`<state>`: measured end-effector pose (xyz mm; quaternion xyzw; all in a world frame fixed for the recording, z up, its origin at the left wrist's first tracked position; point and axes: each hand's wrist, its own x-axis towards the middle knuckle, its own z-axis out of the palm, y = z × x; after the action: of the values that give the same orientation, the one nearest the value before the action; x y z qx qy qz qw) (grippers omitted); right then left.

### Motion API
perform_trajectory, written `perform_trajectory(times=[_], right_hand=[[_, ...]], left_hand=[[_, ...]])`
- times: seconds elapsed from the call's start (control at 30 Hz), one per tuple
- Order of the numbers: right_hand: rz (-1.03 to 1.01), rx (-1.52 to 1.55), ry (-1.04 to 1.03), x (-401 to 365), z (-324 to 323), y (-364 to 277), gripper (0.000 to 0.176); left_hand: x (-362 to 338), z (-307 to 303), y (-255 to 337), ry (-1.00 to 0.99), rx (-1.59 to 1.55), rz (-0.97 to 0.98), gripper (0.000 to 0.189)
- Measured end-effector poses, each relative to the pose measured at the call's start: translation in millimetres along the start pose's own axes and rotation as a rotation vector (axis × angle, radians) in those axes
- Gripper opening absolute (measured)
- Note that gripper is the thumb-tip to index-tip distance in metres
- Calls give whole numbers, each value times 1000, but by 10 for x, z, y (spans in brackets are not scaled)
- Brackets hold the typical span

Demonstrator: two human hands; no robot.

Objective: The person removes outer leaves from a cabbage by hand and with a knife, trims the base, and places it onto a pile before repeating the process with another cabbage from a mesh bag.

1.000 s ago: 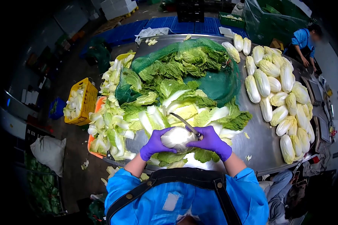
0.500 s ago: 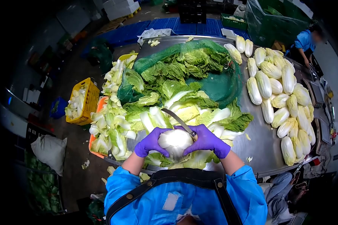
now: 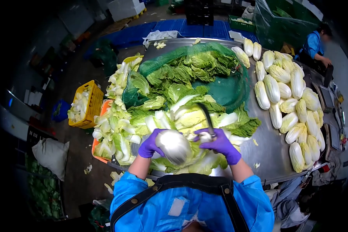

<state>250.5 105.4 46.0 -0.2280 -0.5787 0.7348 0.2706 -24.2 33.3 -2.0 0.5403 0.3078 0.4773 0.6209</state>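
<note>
My left hand (image 3: 152, 144), in a purple glove, is wrapped round the side of a white napa cabbage (image 3: 175, 147), its pale end turned up toward me. My right hand (image 3: 221, 145), also gloved, grips a knife (image 3: 208, 119) with a dark curved blade pointing away from me. A small whitish piece (image 3: 205, 137) shows at the right fingers; I cannot tell whether it is cut cabbage. Loose cabbage leaves (image 3: 189, 118) lie beneath and beyond both hands. Behind them, a green mesh bag (image 3: 224, 91) spreads open with dark green outer leaves (image 3: 197, 63) in it.
Trimmed napa cabbages (image 3: 272, 88) are heaped along the right of the metal table (image 3: 265, 149). Pale leaves fill an orange crate (image 3: 98, 149) at the left edge. A yellow crate (image 3: 92, 104) stands on the floor. A person (image 3: 314, 46) in blue is at the far right.
My hands have moved apart. The right hand has drawn away from the cabbage with the knife, whose blade has swung right. The cabbage has tilted in my left hand.
</note>
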Motion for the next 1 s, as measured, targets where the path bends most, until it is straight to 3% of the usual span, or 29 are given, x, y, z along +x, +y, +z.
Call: perform_trajectory(times=[0.03, 0.07, 0.13, 0.17, 0.23, 0.27, 0.33, 0.47, 0.5, 0.53, 0.6, 0.63, 0.67, 0.73, 0.77, 0.83, 0.9, 1.0], right_hand=[[88, -58, 53, -77, -115, -86, 41], [84, -77, 115, -93, -308, 110, 40], [25, -323, 325, -117, -681, 491, 50], [54, -574, 374, -155, -752, 476, 57], [146, -979, 416, -186, -629, 224, 73], [-119, -884, 424, -171, -512, 253, 73], [-7, -504, 282, -135, -105, 54, 70], [254, 332, 63, -130, 329, 280, 70], [268, 248, 78, -147, 305, 222, 69], [275, 246, 78, -128, 318, 178, 69], [-316, 5, 195, -85, 397, 105, 64], [-364, -129, 305, -92, 425, 30, 56], [-364, -130, 304, -63, 371, 104, 56], [-393, -429, 366, -15, 297, 260, 44], [-300, -478, 437, -27, 294, 327, 28], [-279, -526, 489, 19, 201, 385, 22], [-291, -530, 581, 4, 125, 382, 11], [-261, -484, 715, 73, -216, 302, 14]], left_hand=[[-14, -58, 86, -22, -11, 73, 91], [-179, -237, -185, 98, -151, 116, 81], [-306, -498, -414, 504, -15, -21, 67], [-303, -475, -350, 515, -7, -13, 67], [-188, -337, -240, 255, -695, 458, 62], [-124, -322, -236, 254, -686, 466, 62], [33, -266, -279, 258, -761, 537, 59], [277, -179, -428, 260, -939, 658, 56], [266, -199, -448, 262, -943, 659, 56], [221, -232, -465, 364, -707, 506, 56], [128, -252, -505, 544, -232, 189, 59], [97, -136, -437, 643, -269, 116, 70], [108, 18, -393, 246, -687, 421, 83], [121, 241, -365, 595, -731, 196, 86], [81, 316, -379, 606, -741, 187, 86], [166, 314, -336, 749, -791, -60, 77], [140, 388, -287, 766, -842, -79, 74], [62, 333, -315, 715, -892, -144, 76]])
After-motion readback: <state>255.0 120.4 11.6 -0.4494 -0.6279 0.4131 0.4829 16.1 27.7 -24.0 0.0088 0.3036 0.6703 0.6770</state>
